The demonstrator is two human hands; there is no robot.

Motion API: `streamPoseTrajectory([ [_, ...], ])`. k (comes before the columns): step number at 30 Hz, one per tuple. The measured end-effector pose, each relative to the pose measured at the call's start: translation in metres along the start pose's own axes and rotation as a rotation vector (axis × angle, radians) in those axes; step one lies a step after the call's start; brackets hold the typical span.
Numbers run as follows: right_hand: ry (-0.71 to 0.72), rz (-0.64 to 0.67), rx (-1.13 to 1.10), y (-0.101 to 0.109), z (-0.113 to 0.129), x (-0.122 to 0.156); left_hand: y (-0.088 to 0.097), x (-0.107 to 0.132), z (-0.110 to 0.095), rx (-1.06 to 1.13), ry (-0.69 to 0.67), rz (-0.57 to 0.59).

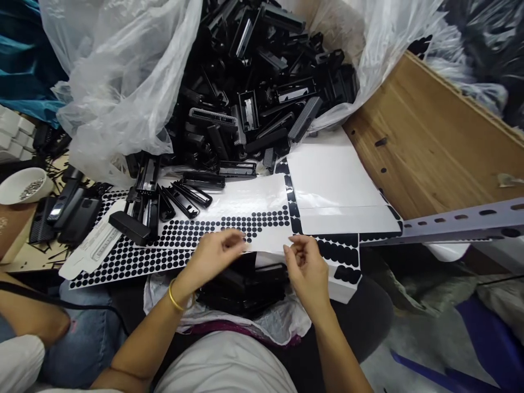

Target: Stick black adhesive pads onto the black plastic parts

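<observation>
My left hand (215, 256), with a yellow bangle at the wrist, is over the lower edge of a white sheet of round black stickers (184, 232). Its thumb and fingers are drawn together at the tips; whatever may be between them is too small to make out. To the right, my right hand (307, 270) has its fingers curled and thumb close to the forefinger, beside the sheet's bare white part (272, 237). Anything in that pinch is hidden too. Below and between the hands, black plastic parts (245, 289) lie in a white bag on my lap.
Black plastic casings (249, 109) are heaped in a clear plastic bag (131, 71). More casings (180, 199) lie on the sheet. White backing sheets (335, 185) and a wooden board (442, 131) are on the right. A bowl of small metal pieces (30, 188) and another person's arm (33, 316) are left.
</observation>
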State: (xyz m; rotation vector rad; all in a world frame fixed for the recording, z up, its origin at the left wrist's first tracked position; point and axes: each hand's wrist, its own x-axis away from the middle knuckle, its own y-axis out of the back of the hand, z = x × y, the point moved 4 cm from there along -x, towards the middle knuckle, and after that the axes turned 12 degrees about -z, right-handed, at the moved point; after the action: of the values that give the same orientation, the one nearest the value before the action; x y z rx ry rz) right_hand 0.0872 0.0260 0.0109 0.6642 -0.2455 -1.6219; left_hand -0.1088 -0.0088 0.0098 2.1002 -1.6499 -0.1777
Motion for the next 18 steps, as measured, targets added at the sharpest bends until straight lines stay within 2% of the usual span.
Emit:
streamPoseTrajectory([
  [2, 0.054, 0.061, 0.045, -0.007, 0.002, 0.001, 0.027, -0.019, 0.000, -0.260, -0.089, -0.357],
  [3, 0.079, 0.085, 0.061, -0.010, 0.004, 0.002, 0.038, -0.028, 0.001, -0.389, -0.152, -0.483],
  [5, 0.122, 0.121, 0.078, -0.018, 0.007, 0.004, 0.053, -0.044, 0.007, -0.610, -0.232, -0.597],
  [8, 0.180, 0.160, 0.106, -0.030, 0.012, 0.007, 0.070, -0.061, 0.022, -0.782, -0.234, -0.660],
  [12, 0.228, 0.196, 0.244, -0.053, 0.012, 0.010, 0.079, -0.065, 0.025, -0.791, -0.278, -0.697],
  [15, 0.181, 0.220, 0.375, -0.067, 0.007, 0.007, 0.074, -0.058, 0.014, -0.658, -0.361, -0.763],
  [18, 0.091, 0.254, 0.363, -0.068, 0.003, 0.001, 0.059, -0.045, 0.001, -0.367, -0.423, -0.765],
])
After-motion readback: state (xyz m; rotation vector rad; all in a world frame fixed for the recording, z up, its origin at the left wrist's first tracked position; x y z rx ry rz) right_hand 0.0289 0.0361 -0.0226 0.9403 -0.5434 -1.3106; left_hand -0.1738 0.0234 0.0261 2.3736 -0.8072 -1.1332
